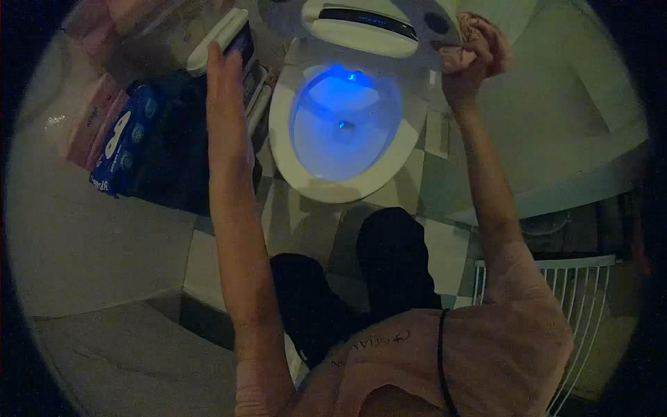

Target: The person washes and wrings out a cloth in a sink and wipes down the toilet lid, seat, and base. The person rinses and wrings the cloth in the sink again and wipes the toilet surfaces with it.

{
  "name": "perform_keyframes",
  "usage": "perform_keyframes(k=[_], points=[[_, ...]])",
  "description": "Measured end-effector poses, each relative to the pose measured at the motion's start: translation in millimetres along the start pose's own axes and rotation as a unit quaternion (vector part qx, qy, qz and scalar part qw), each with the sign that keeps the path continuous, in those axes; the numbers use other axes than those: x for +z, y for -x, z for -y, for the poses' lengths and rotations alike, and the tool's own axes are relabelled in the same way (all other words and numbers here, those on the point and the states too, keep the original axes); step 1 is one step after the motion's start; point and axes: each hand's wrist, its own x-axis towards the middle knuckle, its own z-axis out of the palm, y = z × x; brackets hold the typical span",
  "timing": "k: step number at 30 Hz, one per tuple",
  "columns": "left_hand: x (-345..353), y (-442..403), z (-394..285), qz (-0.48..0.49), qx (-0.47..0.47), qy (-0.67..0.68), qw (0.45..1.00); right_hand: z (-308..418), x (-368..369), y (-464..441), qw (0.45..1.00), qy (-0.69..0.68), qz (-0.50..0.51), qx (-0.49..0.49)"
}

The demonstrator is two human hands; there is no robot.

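A white toilet [283,149] stands open ahead, its bowl lit blue from inside. To its upper right, my right hand [464,80] is closed around a crumpled pink cloth [492,43]. On the toilet's left side, my left hand [226,94] is stretched out with its fingers extended, beside a white-edged item [221,35] at the upper left. Whether the left fingers touch that item cannot be made out. A white panel with a dark strip [361,29] is at the back of the toilet.
Left of my left arm are a blue package [125,142], a pink box [96,119] and a dark bulky item [170,142]. A white wire rack [577,264] stands at the lower right. A pale curved surface [556,132] lies to the right of the toilet.
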Motion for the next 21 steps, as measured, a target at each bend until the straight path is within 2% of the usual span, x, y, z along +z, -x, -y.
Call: perform_keyframes(k=[2, 3, 4, 5, 6, 7, 8, 11, 13, 15, 17, 18, 19, 20, 21], points=[[-9, 5, 1, -0.021, 0.017, -0.022, 0.999, 4, -3, -56, 0.995, 0.055, -0.021, -0.077], [-25, 9, 3, -0.022, 0.014, -0.024, 0.999, -8, -3, -67, 0.997, 0.070, 0.021, -0.039], [-53, 14, 8, -0.066, -0.157, 0.146, 0.975, -25, 2, -72, 0.994, 0.086, 0.061, -0.002], [-82, 22, 15, -0.105, -0.317, 0.309, 0.891, -34, 3, -65, 0.994, 0.086, 0.061, -0.002], [-99, 38, 26, -0.139, -0.458, 0.453, 0.752, -72, 16, -63, 0.991, 0.097, 0.088, 0.005], [-98, 69, 62, -0.143, -0.333, 0.231, 0.903, -117, 32, -59, 0.987, 0.109, 0.115, 0.012], [-97, 102, 98, -0.135, -0.180, -0.010, 0.974, -148, 33, -54, 0.982, 0.120, 0.141, 0.017], [-126, 152, 115, -0.194, -0.227, -0.035, 0.954, -242, 59, -50, 0.963, 0.153, 0.217, 0.034], [-147, 179, 121, -0.214, -0.230, -0.029, 0.949, -267, 67, -49, 0.949, 0.178, 0.257, 0.041], [-155, 193, 116, -0.239, -0.241, -0.031, 0.940, -246, 83, -90, 0.938, 0.210, 0.274, 0.035], [-175, 206, 128, -0.262, -0.247, -0.027, 0.932, -175, 85, -128, 0.928, 0.248, 0.275, 0.023], [-193, 217, 145, -0.265, -0.247, -0.017, 0.932, -186, 86, -155, 0.922, 0.267, 0.280, 0.018], [-192, 223, 142, -0.270, -0.237, -0.026, 0.933, -189, 95, -161, 0.910, 0.283, 0.291, 0.084], [-190, 229, 140, -0.274, -0.229, -0.035, 0.933, -195, 96, -166, 0.913, 0.289, 0.277, 0.076], [-200, 240, 153, -0.275, -0.218, -0.032, 0.936, -200, 94, -162, 0.913, 0.248, 0.307, 0.100]])
